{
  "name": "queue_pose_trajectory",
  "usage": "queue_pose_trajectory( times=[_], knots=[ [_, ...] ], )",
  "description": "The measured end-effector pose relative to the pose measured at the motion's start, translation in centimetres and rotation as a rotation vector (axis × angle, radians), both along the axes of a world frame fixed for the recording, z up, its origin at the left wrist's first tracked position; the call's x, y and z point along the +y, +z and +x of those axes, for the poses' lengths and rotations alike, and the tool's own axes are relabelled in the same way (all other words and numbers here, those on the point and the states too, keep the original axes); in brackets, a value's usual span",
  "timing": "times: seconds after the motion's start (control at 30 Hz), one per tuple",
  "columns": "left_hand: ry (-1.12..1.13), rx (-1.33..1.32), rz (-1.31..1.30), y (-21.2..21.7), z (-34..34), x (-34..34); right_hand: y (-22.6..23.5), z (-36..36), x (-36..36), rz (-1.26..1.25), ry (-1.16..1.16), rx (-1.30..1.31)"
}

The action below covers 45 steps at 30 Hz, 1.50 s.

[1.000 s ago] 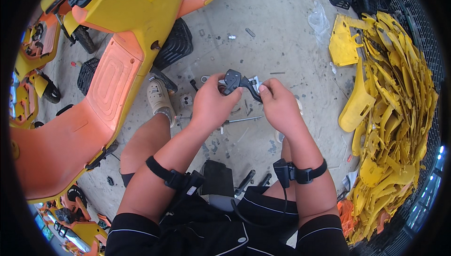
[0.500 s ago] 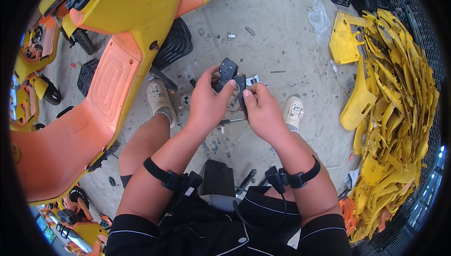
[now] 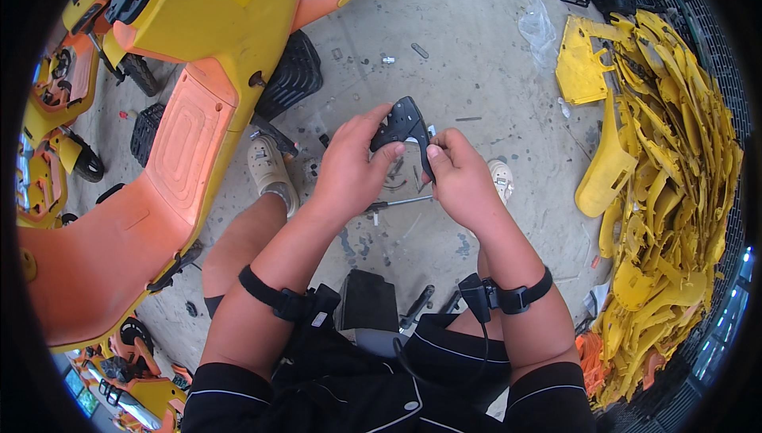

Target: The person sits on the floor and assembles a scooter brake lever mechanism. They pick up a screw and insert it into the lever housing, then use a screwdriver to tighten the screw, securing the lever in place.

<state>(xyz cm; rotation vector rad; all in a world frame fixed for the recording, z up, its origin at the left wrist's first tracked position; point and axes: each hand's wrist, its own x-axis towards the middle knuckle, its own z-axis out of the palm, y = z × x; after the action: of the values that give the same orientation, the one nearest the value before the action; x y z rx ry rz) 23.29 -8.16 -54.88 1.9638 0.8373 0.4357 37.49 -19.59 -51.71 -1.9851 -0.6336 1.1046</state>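
Both of my hands hold a black curved part (image 3: 406, 121) in front of me, above the floor. It has a broad end with small holes and a long arm that bends down to the right; its exact kind does not show. My left hand (image 3: 348, 165) is closed round the broad end, thumb along its lower edge. Between thumb and fingers, my right hand (image 3: 462, 183) pinches the tip of the curved arm. Beneath the hands, a T-shaped metal tool (image 3: 397, 203) and some small pieces are partly hidden.
A yellow and orange scooter body (image 3: 190, 115) stands close on my left, beside a black crate (image 3: 292, 76). Stacked yellow panels (image 3: 667, 219) fill the right side. A clear plastic bag (image 3: 538, 28) and small metal pieces (image 3: 388, 60) lie on the concrete floor ahead.
The black part has turned, so its holed face and curved arm show more fully. My right hand has moved slightly right with the arm's tip; the left still holds the broad end.
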Motion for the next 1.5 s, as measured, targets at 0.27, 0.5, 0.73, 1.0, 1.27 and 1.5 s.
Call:
queue_pose_trajectory(
  times=[0.27, 0.5, 0.73, 1.0, 1.27, 1.5],
  knots=[
    [-0.015, 0.003, 0.009, 0.7, -0.4, 0.5, 0.0, -0.8, 0.1, 0.034, 0.038, -0.185],
    [0.256, -0.074, 0.505, 2.3, 0.2, -0.4, 0.0, -0.9, 0.4, 0.095, -0.116, 0.036],
    [-0.124, 0.232, -0.242, 0.9, -0.5, -1.2, 0.3, 0.0, 0.7, 0.170, -0.350, 0.491],
    [0.053, -0.189, -0.361, -0.7, -0.1, 0.1, 0.6, 0.1, 0.5, 0.059, -0.336, 0.923],
    [-0.057, -0.188, -0.333, 0.8, -0.6, 0.9, 1.9, 0.9, 0.5, -0.056, -0.120, 0.760],
    [0.010, -0.059, 0.068, -0.8, -0.5, 0.2, -0.6, -0.7, -0.4, -0.004, 0.129, -0.262]
  ],
)
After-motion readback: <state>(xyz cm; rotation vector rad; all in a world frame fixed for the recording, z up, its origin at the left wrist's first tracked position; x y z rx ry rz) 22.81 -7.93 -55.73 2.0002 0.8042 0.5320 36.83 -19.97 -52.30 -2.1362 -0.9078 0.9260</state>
